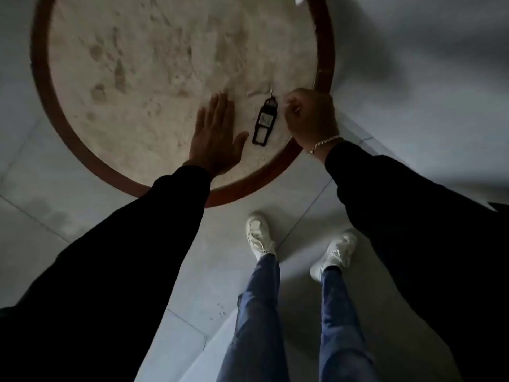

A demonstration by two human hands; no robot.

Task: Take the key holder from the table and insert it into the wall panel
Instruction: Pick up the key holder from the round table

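So it's a round table (pixel 82 150) with a pale mottled stone-looking top and a reddish-brown wooden rim, seen from straight above in pretty dim light. Over on the left side, the left hand (pixel 216 139) is lying flat on the tabletop, palm down, fingers spread out and holding nothing. Just to its right, around 5 o'clock on the tabletop and close to the rim, sits the key holder (pixel 265 121), a black elongated tag with a little light label window and a metal ring at its far end. There's something printed on the label but it's way too small and blurry to read. Right next to it, the right hand (pixel 309 118) hovers with fingers curled loosely inward; can't tell if it's actually touching the key holder. It's got a silver chain bracelet (pixel 323 144) on the wrist. Both sleeves are black. Below are blue jeans and white sneakers (pixel 259 234) on a grey tiled floor (pixel 303 194).
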